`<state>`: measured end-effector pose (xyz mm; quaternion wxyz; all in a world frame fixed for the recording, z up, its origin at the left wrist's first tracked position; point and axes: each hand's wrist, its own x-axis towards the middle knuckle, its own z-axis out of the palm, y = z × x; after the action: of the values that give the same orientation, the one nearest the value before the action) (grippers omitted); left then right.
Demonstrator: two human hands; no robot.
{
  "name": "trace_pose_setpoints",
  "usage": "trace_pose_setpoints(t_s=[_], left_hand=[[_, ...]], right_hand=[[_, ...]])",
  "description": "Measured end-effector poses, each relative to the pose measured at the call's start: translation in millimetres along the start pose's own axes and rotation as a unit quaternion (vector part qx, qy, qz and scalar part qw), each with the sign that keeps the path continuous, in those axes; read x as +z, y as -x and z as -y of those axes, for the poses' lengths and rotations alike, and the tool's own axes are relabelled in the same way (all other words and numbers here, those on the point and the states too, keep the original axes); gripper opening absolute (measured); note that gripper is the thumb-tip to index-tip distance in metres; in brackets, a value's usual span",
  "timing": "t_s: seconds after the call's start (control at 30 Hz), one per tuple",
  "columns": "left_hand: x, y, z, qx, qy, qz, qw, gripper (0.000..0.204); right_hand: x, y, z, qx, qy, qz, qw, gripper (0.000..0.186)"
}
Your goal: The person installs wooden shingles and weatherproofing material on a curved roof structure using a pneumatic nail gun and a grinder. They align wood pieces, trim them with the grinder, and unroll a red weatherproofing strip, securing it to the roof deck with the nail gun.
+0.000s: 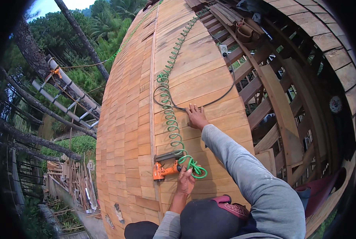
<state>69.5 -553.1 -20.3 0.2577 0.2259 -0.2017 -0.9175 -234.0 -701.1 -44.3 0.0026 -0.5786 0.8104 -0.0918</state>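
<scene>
My left hand [185, 182] is low in the middle, its fingers closed at the handle end of an orange nail gun [159, 171]. The gun lies on its side on the shingles, its dark magazine bar just above the handle. Loops of a green coiled air hose [172, 123] bunch beside that hand and partly hide the grip. From there the coils run up the roof. My right hand [196, 116] reaches farther up, palm down on the wooden shingles [202, 85] with fingers spread. Its fingertips are at a black cable [222, 97] that curves across the boards.
A long wooden batten [152, 99] runs up the roof beside the hose. Open rafters [261, 87] with gaps lie to the right, where a white socket [223, 50] and a tool pouch [245, 32] sit. A ladder [72, 89] leans at the left beyond the roof edge.
</scene>
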Motion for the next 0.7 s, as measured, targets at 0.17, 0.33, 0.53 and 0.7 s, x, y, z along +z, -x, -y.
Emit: trace_pose_setpoints(t_s=[0.17, 0.33, 0.53, 0.7], left_hand=[[-16, 3, 26, 0.018, -0.088, -0.019, 0.996, 0.053], [-13, 12, 22, 0.019, 0.073, -0.032, 0.997, 0.041], [5, 7, 20, 0.017, 0.092, -0.045, 0.995, 0.051], [-12, 9, 16, -0.029, -0.209, -0.037, 0.977, 0.046]], right_hand=[[5, 4, -6, -0.043, 0.064, 0.036, 0.996, 0.03], [-27, 47, -52, 0.1, -0.103, -0.025, 0.989, 0.025], [-122, 96, -110, 0.143, -0.539, -0.104, 0.823, 0.033], [-138, 134, -91, -0.003, -0.034, 0.062, 0.998, 0.029]])
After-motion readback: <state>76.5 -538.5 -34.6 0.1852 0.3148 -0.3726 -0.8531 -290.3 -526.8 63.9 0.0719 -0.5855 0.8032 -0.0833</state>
